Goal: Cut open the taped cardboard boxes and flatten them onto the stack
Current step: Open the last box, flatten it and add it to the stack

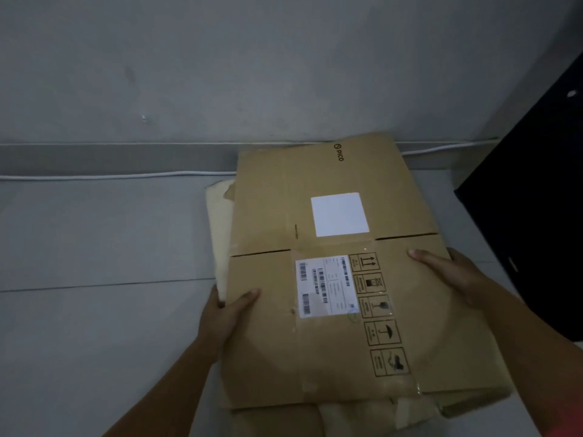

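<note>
We hold flattened cardboard box (331,279) by side edges: left hand (225,313) and right hand (454,275) closed on it; long axis runs away from us, over stack (362,414) on floor

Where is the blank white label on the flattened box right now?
In the head view, the blank white label sits on the flattened box's far panel, above the barcode shipping label, below the printed logo.

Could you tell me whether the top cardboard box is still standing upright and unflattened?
No, the cardboard box lies flat on the stack.
</note>
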A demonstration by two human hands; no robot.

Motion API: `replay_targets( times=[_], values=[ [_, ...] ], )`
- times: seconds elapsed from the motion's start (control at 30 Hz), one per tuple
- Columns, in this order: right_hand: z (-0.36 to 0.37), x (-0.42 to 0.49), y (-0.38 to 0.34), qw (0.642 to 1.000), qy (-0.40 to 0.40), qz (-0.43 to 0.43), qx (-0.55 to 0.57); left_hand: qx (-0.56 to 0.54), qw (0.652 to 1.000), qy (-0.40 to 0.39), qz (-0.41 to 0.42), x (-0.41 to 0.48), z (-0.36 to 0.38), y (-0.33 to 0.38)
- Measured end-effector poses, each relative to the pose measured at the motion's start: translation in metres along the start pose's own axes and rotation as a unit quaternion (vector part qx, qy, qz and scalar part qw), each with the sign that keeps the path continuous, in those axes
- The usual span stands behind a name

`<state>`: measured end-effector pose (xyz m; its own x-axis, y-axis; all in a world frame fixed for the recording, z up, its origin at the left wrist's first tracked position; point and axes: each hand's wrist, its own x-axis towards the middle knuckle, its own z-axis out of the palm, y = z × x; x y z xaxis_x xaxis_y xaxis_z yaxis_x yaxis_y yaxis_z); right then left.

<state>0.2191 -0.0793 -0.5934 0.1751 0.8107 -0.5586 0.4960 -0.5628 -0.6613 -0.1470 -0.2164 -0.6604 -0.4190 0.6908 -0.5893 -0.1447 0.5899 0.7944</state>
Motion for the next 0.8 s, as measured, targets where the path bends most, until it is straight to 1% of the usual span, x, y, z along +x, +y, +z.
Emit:
replay_targets(
  times=[0.07, 0.2, 0.33, 0.4, 0.47, 0.57, 0.63, 0.67, 0.73, 0.8],
  values=[
    [0.007, -0.003, 0.000, 1.000, -0.009, 0.006, 0.006, -0.010, 1.000, 0.012, 0.005, 0.009, -0.002, 0.004],
    [0.031, -0.005, 0.019, 0.996, -0.042, 0.042, 0.063, 0.006, 0.999, 0.016, 0.032, 0.029, -0.022, 0.019],
    [0.057, 0.001, 0.030, 0.990, -0.079, 0.048, 0.102, 0.028, 0.998, 0.001, 0.060, 0.046, -0.047, 0.039],
    [0.062, 0.003, 0.026, 0.991, -0.091, 0.027, 0.096, 0.024, 0.999, -0.012, 0.044, 0.049, -0.050, 0.040],
    [0.064, 0.005, 0.025, 0.995, -0.070, 0.026, 0.073, 0.036, 0.999, -0.013, 0.037, 0.048, -0.049, 0.038],
    [0.061, 0.019, 0.042, 0.998, -0.047, 0.031, 0.034, 0.074, 0.996, 0.032, 0.024, 0.047, -0.046, 0.032],
    [0.060, 0.012, 0.034, 0.998, -0.048, 0.014, 0.029, 0.062, 0.997, 0.054, 0.009, 0.046, -0.046, 0.032],
    [0.059, 0.005, 0.028, 0.997, -0.056, 0.004, 0.048, 0.050, 0.998, 0.048, 0.001, 0.046, -0.047, 0.032],
    [0.054, -0.005, 0.017, 0.990, -0.091, 0.003, 0.106, 0.036, 0.999, 0.010, -0.008, 0.043, -0.049, 0.035],
    [0.046, -0.009, 0.009, 0.979, -0.129, 0.004, 0.157, 0.021, 1.000, -0.012, 0.002, 0.038, -0.048, 0.038]
  ],
)
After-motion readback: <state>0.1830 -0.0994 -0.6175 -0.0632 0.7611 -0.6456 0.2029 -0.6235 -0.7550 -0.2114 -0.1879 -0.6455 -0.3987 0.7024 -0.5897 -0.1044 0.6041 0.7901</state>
